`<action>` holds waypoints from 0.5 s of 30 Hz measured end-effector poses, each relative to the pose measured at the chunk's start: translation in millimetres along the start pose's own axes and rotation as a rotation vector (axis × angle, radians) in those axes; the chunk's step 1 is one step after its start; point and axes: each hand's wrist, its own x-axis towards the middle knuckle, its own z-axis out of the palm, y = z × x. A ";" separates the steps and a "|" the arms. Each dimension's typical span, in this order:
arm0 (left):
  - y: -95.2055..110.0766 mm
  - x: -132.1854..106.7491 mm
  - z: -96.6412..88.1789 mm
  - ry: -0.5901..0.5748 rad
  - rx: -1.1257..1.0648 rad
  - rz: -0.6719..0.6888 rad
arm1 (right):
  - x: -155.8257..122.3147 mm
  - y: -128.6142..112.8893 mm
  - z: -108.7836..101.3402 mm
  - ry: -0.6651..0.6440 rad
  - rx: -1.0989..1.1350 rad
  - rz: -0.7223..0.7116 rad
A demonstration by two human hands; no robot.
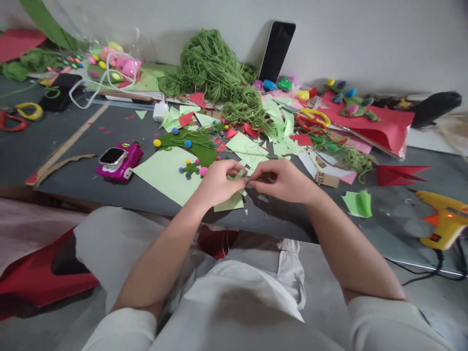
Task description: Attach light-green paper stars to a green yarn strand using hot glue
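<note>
My left hand [218,183] and my right hand [282,179] meet over the near edge of a dark board [109,185]. Both pinch a small light green paper piece [239,174] between thumbs and fingertips. A larger light green sheet [166,173] lies just left of my left hand. Beyond it lies a dark green felt shape [199,144] dotted with small coloured pom-poms. Paper scraps in green and red lie around the hands.
A pile of green yarn [212,66] sits at the back by a leaning phone [277,48]. A pink gadget [119,160] lies at left, a yellow glue gun [444,222] at right with its cord, red-and-yellow scissors [312,118] behind, red paper [380,124] beyond.
</note>
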 end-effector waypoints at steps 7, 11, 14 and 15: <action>2.9 0.8 4.1 0.191 -0.328 -0.055 | 0.1 -1.7 5.8 0.228 -0.009 -0.044; 7.4 -1.5 3.6 0.207 -0.397 -0.063 | 0.3 -2.9 4.9 0.239 0.019 -0.043; 7.8 -1.8 3.4 0.181 -0.447 -0.043 | 0.9 -4.4 3.5 0.230 0.065 -0.009; 7.4 -1.5 3.1 0.172 -0.462 -0.033 | 1.2 -4.6 2.8 0.216 0.083 0.008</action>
